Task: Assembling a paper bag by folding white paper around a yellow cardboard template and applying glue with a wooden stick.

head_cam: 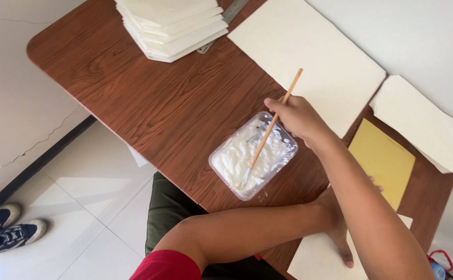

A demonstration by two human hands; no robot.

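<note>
Right hand (300, 118): fingers pinch brush (270, 129), bristles dipped in paste tub (253, 155), frame centre.
Left hand (340, 228): fingers flat, open, pinning sheet (314, 256) to desk (148, 93).

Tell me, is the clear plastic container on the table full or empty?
Partly full. The clear plastic container holds white paste across its bottom, with no lid on it, and the brush in the right hand dips into it.

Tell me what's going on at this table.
A person sits at a wooden table. Their right hand holds a wooden-handled brush, its tip dipped in white paste in a clear plastic tub. Their left hand presses flat on a cream sheet. A yellow sheet and stacked white folded paper lie nearby.
</note>
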